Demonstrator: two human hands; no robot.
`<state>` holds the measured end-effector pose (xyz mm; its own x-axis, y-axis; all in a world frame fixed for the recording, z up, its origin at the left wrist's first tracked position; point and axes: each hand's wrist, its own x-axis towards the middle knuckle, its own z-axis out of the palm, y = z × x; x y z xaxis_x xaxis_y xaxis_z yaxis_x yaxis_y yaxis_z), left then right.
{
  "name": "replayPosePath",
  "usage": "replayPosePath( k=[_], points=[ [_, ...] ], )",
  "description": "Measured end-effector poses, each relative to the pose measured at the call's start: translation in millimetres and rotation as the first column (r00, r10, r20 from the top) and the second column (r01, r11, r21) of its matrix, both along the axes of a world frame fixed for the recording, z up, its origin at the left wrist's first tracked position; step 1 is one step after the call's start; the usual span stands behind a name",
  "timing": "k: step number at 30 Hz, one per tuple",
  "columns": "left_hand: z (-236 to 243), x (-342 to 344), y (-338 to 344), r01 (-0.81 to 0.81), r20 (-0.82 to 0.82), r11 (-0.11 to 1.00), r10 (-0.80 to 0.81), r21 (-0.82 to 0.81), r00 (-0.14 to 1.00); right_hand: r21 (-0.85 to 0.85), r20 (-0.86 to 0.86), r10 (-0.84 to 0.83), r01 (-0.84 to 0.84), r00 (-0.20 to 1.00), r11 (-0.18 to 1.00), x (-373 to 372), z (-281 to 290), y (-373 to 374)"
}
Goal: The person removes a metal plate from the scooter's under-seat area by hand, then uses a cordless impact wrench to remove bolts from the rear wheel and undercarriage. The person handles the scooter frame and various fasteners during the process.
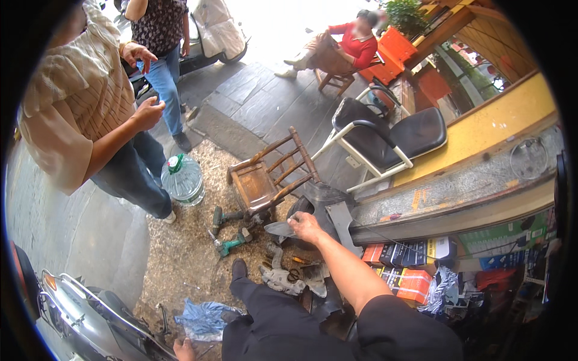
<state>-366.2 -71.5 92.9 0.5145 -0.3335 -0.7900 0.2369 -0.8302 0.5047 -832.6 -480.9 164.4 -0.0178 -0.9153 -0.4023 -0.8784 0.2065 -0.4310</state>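
My right hand reaches out over the pile of parts, its fingers closed on a grey curved panel. Behind it stands a dark tire. Only the tips of my left hand show at the lower edge, near a silver scooter's rail; its grip is cut off from view. Two cordless power tools, a dark one and a green one, lie beyond my foot. A dirty metal part and a yellow-handled tool are below my right hand.
A wooden chair and a large water bottle stand ahead, with a standing person at left. A black-padded metal chair is at right, above shelved boxes. A blue cloth lies near my leg.
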Motion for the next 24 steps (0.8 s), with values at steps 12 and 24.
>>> replayPosePath(
  k=[12, 24],
  points=[
    [-40, 49, 99, 0.207, 0.019, 0.968, -0.207, -0.144, 0.978, 0.284, 0.040, 0.028, -0.038, 0.999, 0.958, -34, -48, 271],
    [-1, 27, 89, 0.006, -0.090, 0.970, -0.029, -0.243, 0.996, 0.464, 0.026, 0.013, -0.024, 1.000, 0.885, -31, -42, 320]
  ],
)
